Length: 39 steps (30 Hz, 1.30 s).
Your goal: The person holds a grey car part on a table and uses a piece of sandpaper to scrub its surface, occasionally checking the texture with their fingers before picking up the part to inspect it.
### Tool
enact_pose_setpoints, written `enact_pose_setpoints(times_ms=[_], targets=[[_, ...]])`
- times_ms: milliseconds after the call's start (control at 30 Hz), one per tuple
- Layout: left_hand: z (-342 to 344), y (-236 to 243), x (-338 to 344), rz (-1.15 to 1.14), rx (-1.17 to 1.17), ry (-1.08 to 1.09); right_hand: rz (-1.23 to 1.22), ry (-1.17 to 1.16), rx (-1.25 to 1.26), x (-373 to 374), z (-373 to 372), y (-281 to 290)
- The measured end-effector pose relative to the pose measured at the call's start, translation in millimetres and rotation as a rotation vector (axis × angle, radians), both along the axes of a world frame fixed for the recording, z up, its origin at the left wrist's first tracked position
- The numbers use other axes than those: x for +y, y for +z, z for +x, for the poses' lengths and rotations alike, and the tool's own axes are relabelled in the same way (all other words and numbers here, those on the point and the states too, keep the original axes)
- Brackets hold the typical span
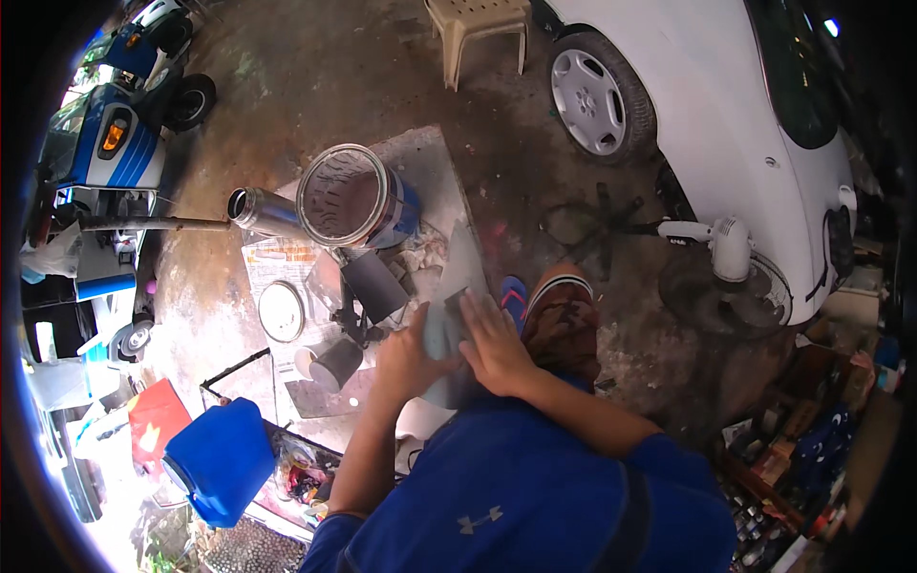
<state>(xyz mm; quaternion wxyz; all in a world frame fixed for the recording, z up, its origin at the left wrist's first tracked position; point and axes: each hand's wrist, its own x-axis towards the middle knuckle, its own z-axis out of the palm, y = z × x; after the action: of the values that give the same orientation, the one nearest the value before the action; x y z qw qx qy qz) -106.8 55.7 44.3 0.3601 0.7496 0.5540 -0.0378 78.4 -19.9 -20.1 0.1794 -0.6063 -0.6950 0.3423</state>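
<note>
On my feed, the left hand [406,361] braces a pale grey-green panel [438,334] that lies along the right edge of the low counter [430,151], just in front of the blue shirt [535,477]. Its thumb is spread from the fingers, partway open against the panel; I cannot tell whether they close around its edge. The right hand [501,349] lies opposite, fingers nearly straight and together over a small dark pad [453,304]; whether they grip it or only press it, I cannot tell.

I judge the rubbing to be midway: the panel looks dull and even where bare, but the hands cover much of it, so I can't separate finished patches from untouched ones. A dark grey sheet [375,285] and a curled dark sheet [336,364] lie nearby, apparently spare material. The large open can [346,198] stands beyond them, its inner wall streaked, and a round lid [281,311] lies flat beside.

As for writing, the newspaper [275,254] carries print too small for me to read, the can's blue label mostly faces away, and the shirt bears a small pale logo.
</note>
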Motion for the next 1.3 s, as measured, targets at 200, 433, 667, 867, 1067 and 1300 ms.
enact_pose_setpoints(times_ms=[200,433,667,867,1067,1300], targets=[[25,4,-6,-0.008,-0.014,0.082,-0.188,-0.101,-0.092,106,29,-47],[20,-4,-12,-0.039,0.009,0.047,-0.126,0.038,-0.176,47,18,-11],[23,-7,-4,-0.002,-0.02,0.069,-0.19,0.063,-0.169,12,5,28],[17,-3,-8,-0.001,-0.039,0.067,-0.17,0.055,-0.166,10,9,28],[32,6,-3,-0.033,0.006,0.057,-0.236,-0.052,-0.176,60,20,4],[27,4,-5,-0.007,-0.015,0.051,-0.138,-0.088,-0.155,76,22,-19]])
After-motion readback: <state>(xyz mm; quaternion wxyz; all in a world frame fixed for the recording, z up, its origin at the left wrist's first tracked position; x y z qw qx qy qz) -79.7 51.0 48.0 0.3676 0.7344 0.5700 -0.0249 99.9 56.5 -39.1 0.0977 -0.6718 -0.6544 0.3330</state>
